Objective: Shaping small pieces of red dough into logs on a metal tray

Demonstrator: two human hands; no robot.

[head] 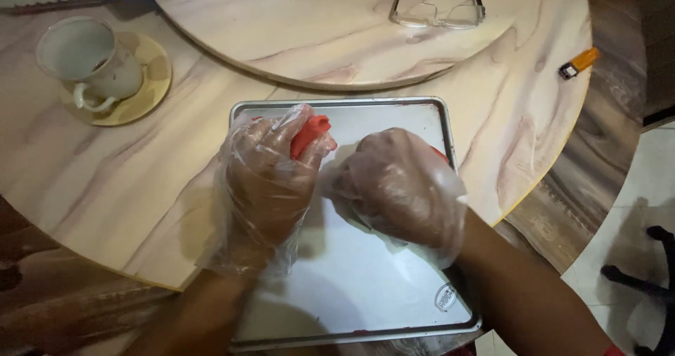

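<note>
Both my hands wear loose clear plastic gloves and work over a metal baking tray (394, 307) on a round marble-look table (105, 180). My left hand (264, 177) is closed around a lump of red dough (311, 132), which sticks out above the fingers. My right hand (397, 184) is fisted beside it; a sliver of the same red material (440, 153) shows at its far edge. What the right fist holds is mostly hidden.
A white cup on a yellow saucer (95, 64) stands at the left. A raised marble turntable (337, 40) carries a pair of glasses (437, 8). A small orange lighter (579, 63) lies near the right edge. A chair base (643, 279) stands on the floor.
</note>
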